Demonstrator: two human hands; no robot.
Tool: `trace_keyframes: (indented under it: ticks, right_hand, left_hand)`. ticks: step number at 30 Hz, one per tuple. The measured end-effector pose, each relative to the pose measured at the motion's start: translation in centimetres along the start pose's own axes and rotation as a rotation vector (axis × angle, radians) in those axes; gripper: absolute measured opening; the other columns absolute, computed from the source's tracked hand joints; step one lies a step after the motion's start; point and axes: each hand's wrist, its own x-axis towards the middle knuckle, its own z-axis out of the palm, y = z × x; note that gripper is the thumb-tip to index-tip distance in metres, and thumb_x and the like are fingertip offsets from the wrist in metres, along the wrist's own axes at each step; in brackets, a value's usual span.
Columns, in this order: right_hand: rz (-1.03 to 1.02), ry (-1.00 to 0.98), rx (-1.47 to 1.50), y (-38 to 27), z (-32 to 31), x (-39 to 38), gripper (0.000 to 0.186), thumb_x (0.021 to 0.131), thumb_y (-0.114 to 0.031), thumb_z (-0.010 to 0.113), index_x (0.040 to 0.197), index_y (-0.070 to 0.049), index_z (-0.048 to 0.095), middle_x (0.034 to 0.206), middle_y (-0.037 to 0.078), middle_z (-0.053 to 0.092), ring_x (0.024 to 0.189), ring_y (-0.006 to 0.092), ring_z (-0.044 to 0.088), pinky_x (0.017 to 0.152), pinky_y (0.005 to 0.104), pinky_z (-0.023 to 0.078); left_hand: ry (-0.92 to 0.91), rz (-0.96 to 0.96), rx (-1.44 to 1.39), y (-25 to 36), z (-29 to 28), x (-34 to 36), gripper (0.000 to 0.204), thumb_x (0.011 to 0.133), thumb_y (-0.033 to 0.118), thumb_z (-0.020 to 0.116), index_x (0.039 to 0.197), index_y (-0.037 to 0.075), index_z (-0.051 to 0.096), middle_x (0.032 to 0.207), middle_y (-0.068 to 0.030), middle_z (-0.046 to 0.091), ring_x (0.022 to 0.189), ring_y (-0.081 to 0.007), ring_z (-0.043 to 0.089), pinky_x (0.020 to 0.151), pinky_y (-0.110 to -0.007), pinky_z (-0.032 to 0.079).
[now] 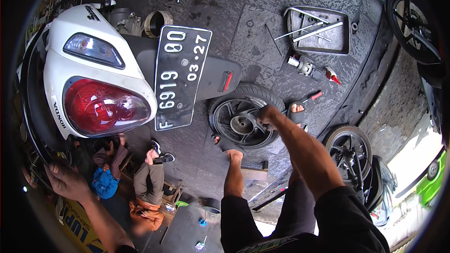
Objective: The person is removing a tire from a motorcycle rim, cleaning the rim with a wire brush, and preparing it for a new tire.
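Observation:
My left hand (65,180) grips the black rear rail (35,131) of a white scooter (56,103), beside its red tail light. My right hand (269,118) is closed over the right side of a loose black wheel with tyre (220,119), which lies on the tiles between my feet. What its fingers hold is too hidden to tell. A number plate (181,89) hangs from the scooter's rear, just left of the wheel. A red-handled tool (315,96) lies by my right foot.
A metal tray with rods (344,33) and a metal part (307,68) lie on the floor (253,28) ahead. Other motorbike wheels (349,140) stand at right beside a kerb. People (105,180) sit on wooden benches behind the scooter at lower left.

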Motion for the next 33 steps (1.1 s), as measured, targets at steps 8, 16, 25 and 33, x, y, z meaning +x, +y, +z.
trace_keyframes:
  ticks: [8,16,25,33]
  right_hand:
    - [0.098,0.508,0.121,-2.6,7.9,-4.8,0.030,0.077,-0.019,0.066,0.094,0.006,0.069,0.098,0.030,0.067,0.096,0.0406,0.068,0.079,0.0426,0.055]
    - [-0.073,0.735,0.219,6.1,21.8,-0.2,0.085,0.080,-0.016,0.056,0.155,-0.013,0.016,0.088,0.032,0.066,0.082,0.0481,0.065,0.077,0.0560,0.049]
    - [-0.252,0.439,0.148,10.7,7.9,-5.6,0.046,0.080,-0.017,0.057,0.122,0.000,0.058,0.090,0.029,0.067,0.081,0.0423,0.067,0.073,0.0448,0.053]
    - [0.007,0.612,0.106,8.0,7.9,-3.1,0.041,0.081,-0.025,0.064,0.113,0.001,0.066,0.113,0.028,0.064,0.109,0.0376,0.063,0.093,0.0403,0.051]
  left_hand:
    - [0.063,0.311,0.118,1.6,-0.7,2.3,0.060,0.102,0.049,0.041,0.066,0.001,0.042,0.053,-0.0041,0.041,0.048,-0.0142,0.036,0.044,-0.032,0.032]
    - [0.001,0.001,-0.029,-1.6,-1.1,0.5,0.049,0.105,0.042,0.039,0.080,0.001,0.050,0.073,-0.0022,0.045,0.065,-0.0103,0.043,0.057,-0.025,0.035]
    - [-0.001,0.029,0.238,-3.8,-3.0,2.3,0.046,0.106,0.034,0.039,0.111,-0.005,0.063,0.085,-0.0048,0.056,0.078,-0.0141,0.052,0.071,-0.028,0.044]
    - [-0.020,-0.055,0.228,-2.7,-1.1,1.3,0.049,0.105,0.036,0.043,0.112,-0.008,0.062,0.102,-0.0150,0.066,0.089,-0.0207,0.061,0.079,-0.032,0.050]
